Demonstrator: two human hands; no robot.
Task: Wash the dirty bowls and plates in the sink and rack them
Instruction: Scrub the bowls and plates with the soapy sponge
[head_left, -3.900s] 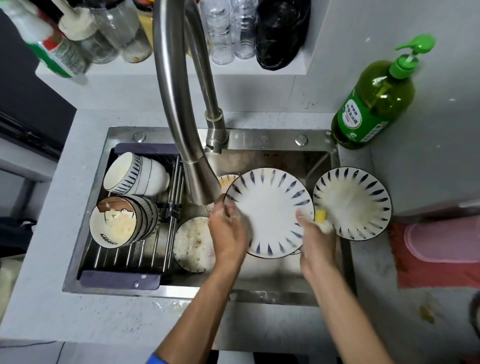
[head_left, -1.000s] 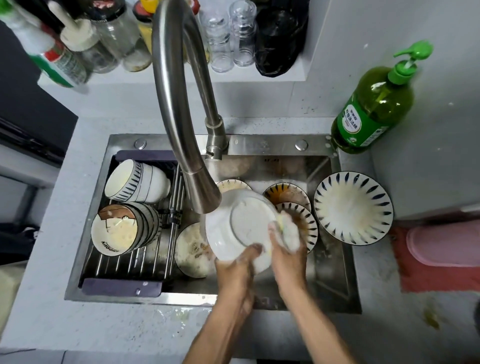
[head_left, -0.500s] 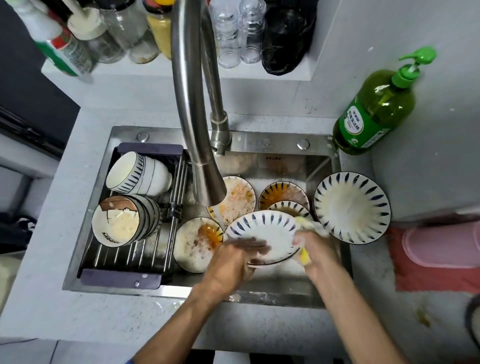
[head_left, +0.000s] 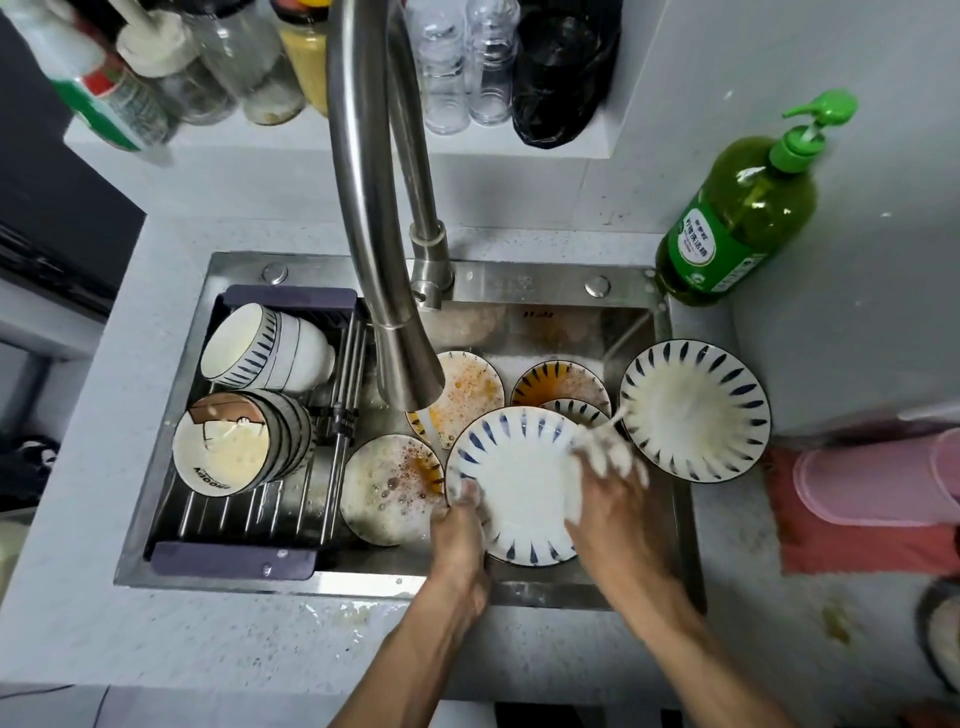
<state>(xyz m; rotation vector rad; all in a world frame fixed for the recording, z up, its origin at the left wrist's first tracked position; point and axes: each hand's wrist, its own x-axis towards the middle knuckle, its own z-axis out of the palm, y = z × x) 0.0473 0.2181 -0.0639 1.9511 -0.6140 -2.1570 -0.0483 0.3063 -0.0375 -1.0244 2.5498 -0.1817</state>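
Note:
My left hand (head_left: 460, 540) grips the lower left rim of a white plate with blue dashes (head_left: 514, 488), held face up over the sink (head_left: 545, 291). My right hand (head_left: 608, 493), foamy, presses a soapy sponge (head_left: 597, 441) on the plate's right side. Dirty plates with orange residue lie below: one under the tap (head_left: 467, 389), a foamy one at the left (head_left: 389, 488), another at the back (head_left: 561, 382). A soapy matching plate (head_left: 693, 410) rests on the sink's right edge. Bowls lie on their sides in the rack (head_left: 234, 556): a blue-striped stack (head_left: 265, 345) and a printed stack (head_left: 239, 447).
The tall steel faucet (head_left: 379, 208) arches over the sink's middle. A green soap pump bottle (head_left: 737, 213) stands at the back right. Bottles and jars (head_left: 249, 57) line the shelf behind. A pink glove on a red cloth (head_left: 872, 483) lies on the right counter.
The plate was flipped back-side up, then turned face up again. It now tilts toward me, and my right hand has moved the sponge onto its inner right side.

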